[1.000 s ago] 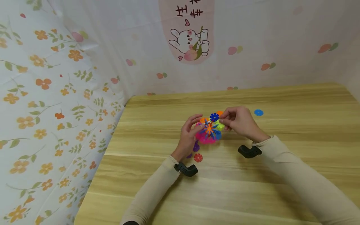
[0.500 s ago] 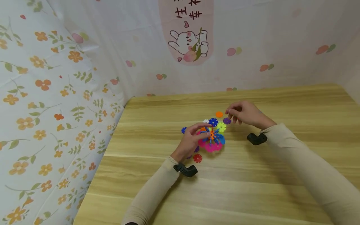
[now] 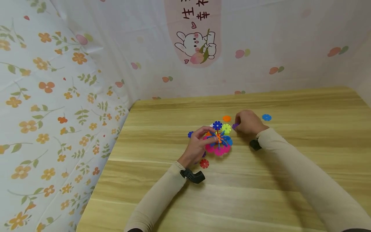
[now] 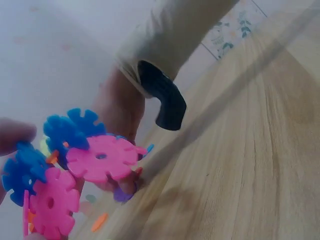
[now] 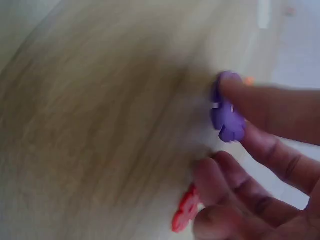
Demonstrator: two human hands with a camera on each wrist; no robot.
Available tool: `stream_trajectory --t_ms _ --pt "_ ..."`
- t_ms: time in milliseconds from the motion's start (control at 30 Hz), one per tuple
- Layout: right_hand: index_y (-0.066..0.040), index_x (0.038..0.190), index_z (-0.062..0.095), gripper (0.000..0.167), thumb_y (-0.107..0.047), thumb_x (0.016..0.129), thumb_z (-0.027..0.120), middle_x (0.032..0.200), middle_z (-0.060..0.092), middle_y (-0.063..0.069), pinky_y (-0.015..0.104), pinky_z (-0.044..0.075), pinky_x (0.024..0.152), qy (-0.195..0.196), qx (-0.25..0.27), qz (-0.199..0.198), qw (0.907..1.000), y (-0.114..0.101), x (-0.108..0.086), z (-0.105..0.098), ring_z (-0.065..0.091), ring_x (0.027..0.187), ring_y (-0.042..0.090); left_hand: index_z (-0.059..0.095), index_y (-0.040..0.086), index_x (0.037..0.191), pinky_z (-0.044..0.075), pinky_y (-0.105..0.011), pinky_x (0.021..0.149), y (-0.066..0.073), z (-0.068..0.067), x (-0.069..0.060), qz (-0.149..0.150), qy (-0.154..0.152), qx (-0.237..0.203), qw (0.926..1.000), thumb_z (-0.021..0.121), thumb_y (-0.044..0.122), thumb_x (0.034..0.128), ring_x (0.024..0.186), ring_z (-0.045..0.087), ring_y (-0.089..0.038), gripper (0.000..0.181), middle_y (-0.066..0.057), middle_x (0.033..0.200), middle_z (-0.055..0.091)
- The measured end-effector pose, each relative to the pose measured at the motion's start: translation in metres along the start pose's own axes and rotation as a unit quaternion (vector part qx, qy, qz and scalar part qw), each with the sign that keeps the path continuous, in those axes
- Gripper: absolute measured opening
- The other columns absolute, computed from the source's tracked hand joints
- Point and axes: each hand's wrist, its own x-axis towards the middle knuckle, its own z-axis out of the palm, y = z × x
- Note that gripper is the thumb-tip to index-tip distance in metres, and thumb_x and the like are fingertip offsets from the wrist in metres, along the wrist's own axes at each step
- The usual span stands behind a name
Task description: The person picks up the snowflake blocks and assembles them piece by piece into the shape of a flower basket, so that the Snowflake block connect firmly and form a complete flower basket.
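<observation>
My left hand [image 3: 197,143] holds a flower-like build of interlocking snowflake discs [image 3: 219,150], thumb on one side and fingers on the other. Pink and blue discs form its petals, around an orange centre. Close up in the left wrist view are its pink discs [image 4: 102,160] and blue discs [image 4: 25,170]. To the right of the build, my right hand [image 3: 250,122] pinches a purple snowflake disc [image 5: 231,120] between thumb and index finger, low over the table. A red snowflake disc [image 5: 186,210] shows beside its other fingers; whether they touch it I cannot tell.
Behind the build are an orange disc [image 3: 226,118], a yellow-green disc [image 3: 226,129] and a dark blue disc [image 3: 217,125]. A light blue disc [image 3: 267,117] lies right of my right hand, a red disc [image 3: 204,163] nearer me. A printed cloth [image 3: 255,42] hangs behind the table.
My right hand has left the build, moved right and taken hold of the purple disc. My left hand has kept the build, shifting slightly right and nearer me.
</observation>
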Motion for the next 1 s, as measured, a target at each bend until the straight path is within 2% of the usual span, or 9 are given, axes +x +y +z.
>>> stream_trajectory --t_ms 100,167,267,333,400,567,700,800,1000 --pt "-0.001 0.09 0.066 0.007 -0.006 0.087 0.07 0.085 0.068 0.014 0.033 0.047 0.067 -0.016 0.068 0.004 0.9976 0.002 -0.009 -0.004 0.058 0.078 0.025 0.065 0.016 0.1 0.053 -0.02 0.085 0.0 0.001 -0.001 0.006 0.009 0.005 0.9999 0.062 -0.01 0.0888 0.111 0.054 -0.015 0.029 0.005 0.109 0.058" --pt "0.0 0.097 0.065 0.008 -0.005 0.091 0.066 0.085 0.067 0.011 0.03 0.049 0.065 -0.03 0.152 0.014 0.9878 -0.002 -0.02 -0.01 0.06 0.076 0.022 0.065 0.015 0.1 0.053 -0.02 0.085 -0.001 0.002 -0.001 0.009 0.016 0.007 0.9998 0.062 -0.01 0.0893 0.112 0.053 -0.015 0.027 0.005 0.111 0.057" --pt "0.003 0.11 0.061 0.016 -0.008 0.097 0.062 0.088 0.065 0.005 0.029 0.056 0.068 -0.034 0.299 0.036 0.953 -0.013 -0.04 -0.019 0.063 0.076 0.017 0.065 0.015 0.1 0.053 -0.02 0.087 -0.001 0.002 0.001 0.02 0.024 0.019 0.9993 0.062 -0.007 0.0909 0.114 0.053 -0.014 0.024 0.005 0.114 0.056" --pt "0.003 0.115 0.057 0.021 -0.009 0.099 0.061 0.088 0.065 0.002 0.029 0.058 0.069 -0.021 0.368 0.041 0.9288 -0.023 -0.052 -0.024 0.064 0.075 0.016 0.065 0.014 0.099 0.054 -0.02 0.087 0.0 0.001 0.002 0.03 0.033 0.017 0.9989 0.062 -0.007 0.0912 0.113 0.054 -0.014 0.023 0.005 0.115 0.056" --pt "0.003 0.116 0.057 0.022 -0.01 0.099 0.061 0.087 0.065 0.0 0.029 0.058 0.068 -0.004 0.393 0.032 0.9191 -0.033 -0.06 -0.027 0.063 0.072 0.014 0.065 0.014 0.098 0.054 -0.019 0.087 0.001 0.001 0.003 0.04 0.045 0.013 0.9981 0.062 -0.008 0.0907 0.113 0.054 -0.014 0.023 0.004 0.114 0.057" --pt "0.005 0.11 0.06 0.018 -0.007 0.097 0.064 0.083 0.068 0.003 0.032 0.061 0.066 0.029 0.382 0.019 0.9236 -0.048 -0.069 -0.021 0.066 0.066 0.011 0.066 0.014 0.096 0.054 -0.018 0.086 0.002 0.002 0.002 0.047 0.061 0.008 0.997 0.063 -0.01 0.0883 0.114 0.054 -0.014 0.025 0.004 0.112 0.059" --pt "0.007 0.104 0.06 0.014 -0.002 0.095 0.065 0.076 0.07 0.004 0.038 0.062 0.065 0.059 0.383 0.015 0.9216 -0.051 -0.069 -0.011 0.07 0.062 0.013 0.066 0.012 0.098 0.052 -0.018 0.09 0.002 0.004 0.001 0.047 0.061 0.023 0.9968 0.065 -0.007 0.0886 0.121 0.05 -0.015 0.021 0.005 0.116 0.057" --pt "0.006 0.101 0.061 0.012 -0.001 0.093 0.067 0.072 0.07 0.005 0.039 0.062 0.061 0.083 0.372 0.0 0.9245 -0.051 -0.069 -0.005 0.071 0.059 0.017 0.066 0.015 0.098 0.051 -0.019 0.094 0.001 0.005 0.0 0.047 0.063 0.039 0.9962 0.067 -0.004 0.089 0.125 0.047 -0.016 0.021 0.006 0.117 0.057" --pt "0.006 0.096 0.063 0.008 0.0 0.093 0.067 0.083 0.069 0.027 0.033 0.059 0.053 0.109 0.334 -0.034 0.9357 -0.054 -0.071 0.0 0.07 0.056 0.022 0.065 0.018 0.096 0.051 -0.019 0.093 -0.002 0.006 -0.001 0.045 0.065 0.04 0.9961 0.067 -0.005 0.0882 0.122 0.049 -0.015 0.024 0.006 0.115 0.057"
